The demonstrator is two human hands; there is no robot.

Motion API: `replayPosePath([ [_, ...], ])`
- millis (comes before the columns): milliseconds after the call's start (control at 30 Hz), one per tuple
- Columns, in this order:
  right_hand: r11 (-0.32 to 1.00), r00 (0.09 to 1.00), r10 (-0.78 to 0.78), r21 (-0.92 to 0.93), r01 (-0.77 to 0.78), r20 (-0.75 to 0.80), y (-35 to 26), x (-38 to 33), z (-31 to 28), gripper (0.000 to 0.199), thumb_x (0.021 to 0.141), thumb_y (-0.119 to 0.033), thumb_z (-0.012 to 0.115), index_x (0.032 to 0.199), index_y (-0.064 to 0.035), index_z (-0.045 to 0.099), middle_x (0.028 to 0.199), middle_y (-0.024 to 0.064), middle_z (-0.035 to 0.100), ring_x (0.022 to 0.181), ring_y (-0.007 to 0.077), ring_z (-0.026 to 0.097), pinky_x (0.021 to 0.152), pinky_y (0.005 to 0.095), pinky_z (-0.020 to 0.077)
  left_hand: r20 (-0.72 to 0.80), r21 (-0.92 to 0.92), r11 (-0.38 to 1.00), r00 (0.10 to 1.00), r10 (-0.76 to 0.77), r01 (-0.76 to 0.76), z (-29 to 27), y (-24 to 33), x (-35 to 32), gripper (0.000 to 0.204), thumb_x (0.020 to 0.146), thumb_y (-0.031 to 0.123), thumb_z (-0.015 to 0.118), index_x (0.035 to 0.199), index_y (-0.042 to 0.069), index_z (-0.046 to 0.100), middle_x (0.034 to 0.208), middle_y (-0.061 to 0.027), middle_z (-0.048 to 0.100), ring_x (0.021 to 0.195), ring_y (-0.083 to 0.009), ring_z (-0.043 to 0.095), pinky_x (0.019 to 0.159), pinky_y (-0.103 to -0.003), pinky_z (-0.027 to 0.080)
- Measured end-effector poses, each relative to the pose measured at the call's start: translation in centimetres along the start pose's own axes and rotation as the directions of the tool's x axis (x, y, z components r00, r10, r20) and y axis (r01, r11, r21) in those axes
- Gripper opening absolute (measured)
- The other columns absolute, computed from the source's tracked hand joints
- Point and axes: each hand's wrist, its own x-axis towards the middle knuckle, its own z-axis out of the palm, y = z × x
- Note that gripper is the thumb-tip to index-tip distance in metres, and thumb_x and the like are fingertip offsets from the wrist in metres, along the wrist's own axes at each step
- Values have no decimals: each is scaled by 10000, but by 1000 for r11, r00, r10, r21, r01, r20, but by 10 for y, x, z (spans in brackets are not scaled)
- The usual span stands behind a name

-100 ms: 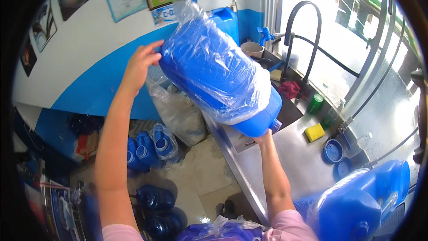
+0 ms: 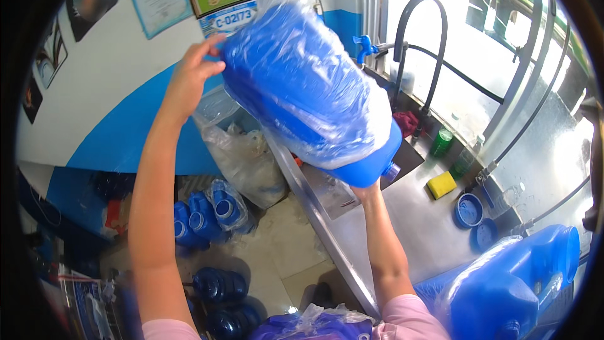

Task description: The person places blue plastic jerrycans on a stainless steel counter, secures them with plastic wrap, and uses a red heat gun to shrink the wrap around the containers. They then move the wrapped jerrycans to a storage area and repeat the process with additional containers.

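Note:
A large blue water jug (image 2: 302, 82), partly wrapped in clear plastic film (image 2: 352, 110), is held tilted in the air over the sink's left edge. Its capped spout (image 2: 391, 172) points down to the right. My left hand (image 2: 190, 79) has bent fingers against the upper left corner of the jug's raised end. Under the lower end, near the spout, my right hand (image 2: 367, 191) bears the jug; its fingers are mostly hidden. Loose film bunches at the jug's top.
A steel counter (image 2: 402, 226) with a sink holds a yellow sponge (image 2: 441, 185), blue lids (image 2: 469, 211) and a green bottle (image 2: 442, 143). A black faucet (image 2: 434, 56) arches behind. More blue jugs stand at right (image 2: 497, 289) and on the floor (image 2: 204, 214), beside a plastic bag (image 2: 245, 157).
The jug and my left hand have shifted slightly up in view. The white bowl behind the jug is now hidden. Both hands keep their places on the jug.

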Motion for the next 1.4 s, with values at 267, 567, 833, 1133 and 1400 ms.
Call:
replayPosePath([
  [267, 993, 983, -114, 35, 110, 142, -29, 18, 12, 314, 946, -356, 526, 1119, -108, 610, 1027, 47, 701, 825, 198, 697, 639, 295, 591, 29, -33, 909, 909, 416, -415, 34, 68, 60, 516, 746, 127, 606, 1258, 73, 587, 1106, -101, 631, 1058, -196, 573, 943, -313, 434],
  [567, 967, 970, -128, 243, 76, 206, 10, -66, -1, 450, 986, -368, 450, 1307, -61, 522, 1323, 132, 562, 1181, 311, 547, 1021, 468, 449, 184, 30, 889, 877, 445, -457, 65, 108, -60, 476, 750, 75, 562, 1226, 86, 551, 1233, -89, 571, 1203, -219, 502, 1049, -334, 366],
  [833, 900, 942, -243, -310, 308, 231, -27, -172, 124, 453, 958, -369, 472, 1301, -74, 500, 1115, 118, 603, 1031, 246, 607, 882, 414, 509, -468, -777, 604, 804, -368, -175, -93, -65, -263, 349, 983, 234, 420, 1171, -2, 595, 1102, -94, 642, 1027, -212, 605, 876, -377, 485],
  [1133, -15, 918, 49, -919, 394, 393, 62, -417, 214, 324, 866, -20, 594, 1159, 59, 481, 624, 133, 625, 501, 216, 662, 465, 345, 514, 132, -991, -129, 365, -922, 32, -11, -137, -654, 629, 865, 454, 440, 1375, 86, 458, 1390, -158, 479, 1271, -373, 447, 1011, -604, 373],
  [1400, 375, 949, -312, -914, 154, 31, -80, -611, 160, 372, 958, -91, 528, 1291, 44, 430, 623, 61, 569, 444, 153, 598, 342, 245, 410, 22, -972, 228, 988, -155, 58, -117, 37, -587, 507, 927, 320, 426, 1280, -29, 526, 1268, -157, 568, 1178, -308, 525, 1002, -502, 401],
])
